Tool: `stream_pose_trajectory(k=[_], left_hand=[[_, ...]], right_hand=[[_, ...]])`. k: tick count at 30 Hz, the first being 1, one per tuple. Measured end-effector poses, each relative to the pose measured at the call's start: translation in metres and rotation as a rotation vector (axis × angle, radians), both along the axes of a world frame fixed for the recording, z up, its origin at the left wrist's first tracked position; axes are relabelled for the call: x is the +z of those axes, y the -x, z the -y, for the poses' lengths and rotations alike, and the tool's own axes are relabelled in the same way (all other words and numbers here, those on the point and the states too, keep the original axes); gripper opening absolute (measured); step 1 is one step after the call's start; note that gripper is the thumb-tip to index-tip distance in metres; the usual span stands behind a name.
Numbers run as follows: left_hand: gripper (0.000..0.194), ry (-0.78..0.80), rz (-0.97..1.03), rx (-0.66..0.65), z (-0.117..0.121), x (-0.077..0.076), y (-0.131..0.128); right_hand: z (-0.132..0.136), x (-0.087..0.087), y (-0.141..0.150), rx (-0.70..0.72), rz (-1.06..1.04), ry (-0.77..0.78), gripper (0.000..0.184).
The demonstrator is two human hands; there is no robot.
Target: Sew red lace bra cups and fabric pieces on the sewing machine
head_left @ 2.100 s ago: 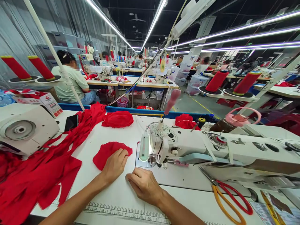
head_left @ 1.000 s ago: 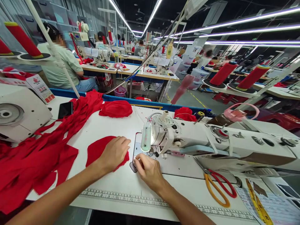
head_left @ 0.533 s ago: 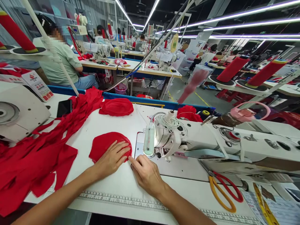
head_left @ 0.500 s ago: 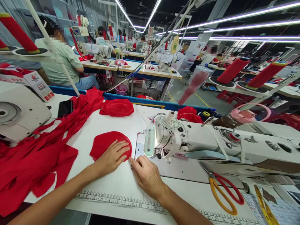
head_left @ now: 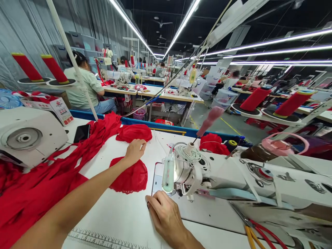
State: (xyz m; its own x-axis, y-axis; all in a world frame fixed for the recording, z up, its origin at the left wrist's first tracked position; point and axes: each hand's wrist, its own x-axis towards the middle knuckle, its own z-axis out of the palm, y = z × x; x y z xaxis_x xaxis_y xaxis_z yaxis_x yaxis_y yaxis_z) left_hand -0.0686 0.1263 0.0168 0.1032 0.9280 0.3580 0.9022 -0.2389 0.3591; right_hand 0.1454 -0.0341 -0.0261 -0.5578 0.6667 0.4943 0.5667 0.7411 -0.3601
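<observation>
My left hand reaches over the table with its fingers loosely bent and apart, at the near edge of a pile of red fabric pieces. Whether the fingertips touch that pile I cannot tell. Below my left wrist lies a rounded red fabric piece with a scalloped lower edge, flat on the table. My right hand rests in front of the sewing machine with its fingers curled in. A small dark bit shows at its fingertips; the rest is hidden in the hand.
Long red fabric strips cover the left side, beside a second machine and a phone. Scissors lie at the right. A printed ruler runs along the front edge. A co-worker sits ahead on the left.
My left hand has lifted off the rounded red piece and moved away from me to the back pile. My right hand stays by the machine. The view has tilted up.
</observation>
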Motion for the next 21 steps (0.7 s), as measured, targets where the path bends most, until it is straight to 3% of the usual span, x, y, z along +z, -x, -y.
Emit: stream_pose_trajectory(k=[3,7,16,21], left_hand=[[0.030,0.047,0.008,0.090,-0.041,0.007,-0.003],[0.033,0.119,0.034,0.181,-0.069,0.009,-0.016],[0.032,0.182,0.321,0.250,-0.088,0.001,-0.019],[0.034,0.156,0.611,0.200,-0.092,0.018,0.010]], right_hand=[[-0.002,-0.002,-0.001,0.004,-0.023,0.002,0.021],[-0.006,-0.006,-0.001,0.017,-0.039,-0.031,0.023],[-0.011,-0.012,-0.005,0.035,-0.018,-0.031,0.024],[-0.013,-0.019,-0.004,0.011,-0.009,-0.067,0.025]])
